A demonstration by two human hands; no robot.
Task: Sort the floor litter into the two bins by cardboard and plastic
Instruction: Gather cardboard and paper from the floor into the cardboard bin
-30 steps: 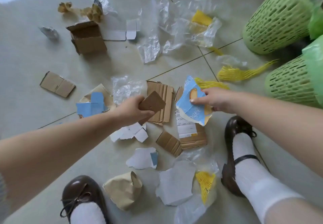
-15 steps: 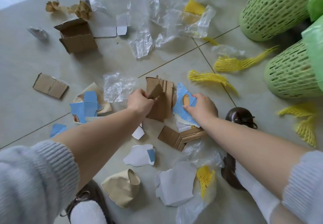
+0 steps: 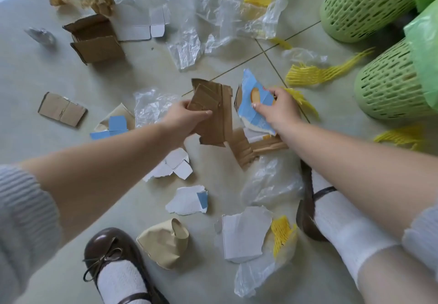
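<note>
My left hand (image 3: 187, 117) grips brown cardboard pieces (image 3: 216, 116), a small one stacked on a larger corrugated one, lifted off the floor at mid-frame. My right hand (image 3: 277, 108) holds a blue printed carton scrap (image 3: 251, 104) just to the right of them. Two green perforated bins stand at the right: a far bin (image 3: 360, 5) and a near bin (image 3: 388, 85) with a green bag liner. Cardboard scraps, clear plastic film and yellow foam netting lie scattered over the tiled floor.
An open brown box (image 3: 94, 40) and a flat cardboard piece (image 3: 61, 109) lie at the left. Clear film (image 3: 189, 45) lies at the top, yellow netting (image 3: 315, 73) by the bins. White paper scraps (image 3: 244, 235) and my two brown shoes (image 3: 113, 251) are near the bottom.
My left hand has taken up the larger corrugated piece together with the small brown one and lifted both. My right hand keeps hold of the blue scrap and has risen slightly.
</note>
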